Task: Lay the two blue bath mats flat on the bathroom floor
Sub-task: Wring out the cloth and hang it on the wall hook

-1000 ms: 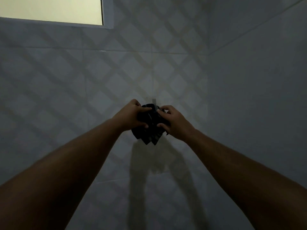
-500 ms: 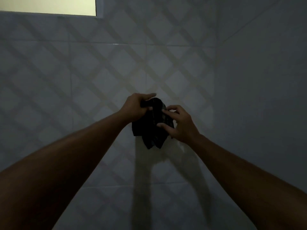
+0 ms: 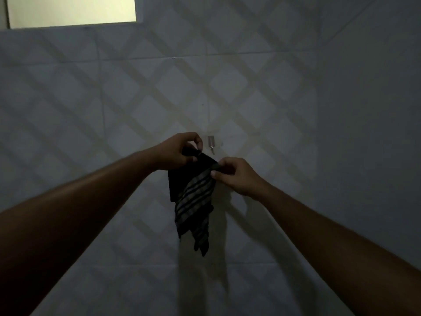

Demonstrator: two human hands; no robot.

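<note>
Striped dark cloth [image 3: 193, 201], presumably one of the bath mats though its colour cannot be read as blue in the dim light, is held up in front of the tiled wall [image 3: 91, 110], just below and in front of a small metal hook [image 3: 211, 144] fixed to that wall. It is pinched at its top edge by both hands: the left hand [image 3: 175, 151] is closed on the upper left corner, with thumb and forefinger curled above the fabric, and the right hand [image 3: 237, 176] is closed on the upper right corner, slightly lower and nearer the camera. Between the two grips only a short span of the edge is stretched, so the cloth is bunched and its long axis hangs straight down, ending in loose points well below the hands. No contact between cloth and hook can be made out; the hook is seen bare above the gap between the hands. The floor is not in view, and a second mat is not seen either. A pale window [image 3: 70, 10] is visible at the upper left. The coming move is judged to turn on this vertical hang: the cloth must be carried down and away from the wall, and the hands drawn apart, before the hanging length can be laid out flat.
</note>
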